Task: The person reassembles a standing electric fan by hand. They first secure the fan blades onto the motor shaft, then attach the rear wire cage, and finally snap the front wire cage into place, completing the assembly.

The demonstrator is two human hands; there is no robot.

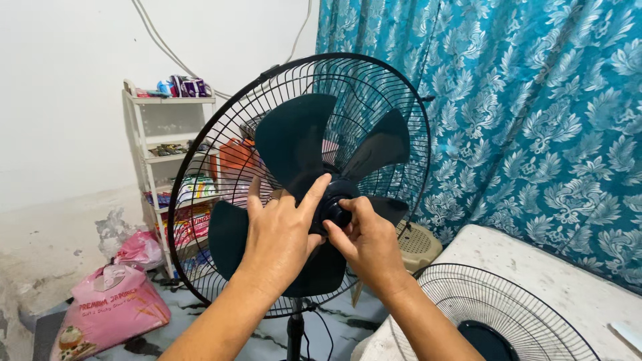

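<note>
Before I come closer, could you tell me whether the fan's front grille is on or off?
Off: the blades are bare, and the front grille lies apart at lower right.

The scene is viewed from a single head-worn camera, aimed forward and slightly downward, close to the fan [314, 180] at arm's length.

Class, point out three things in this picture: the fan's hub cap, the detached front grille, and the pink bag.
hub cap [336, 212], head view, its round front face.
front grille [468, 294], head view, its wire spokes.
pink bag [110, 311], head view, its printed front.
</note>
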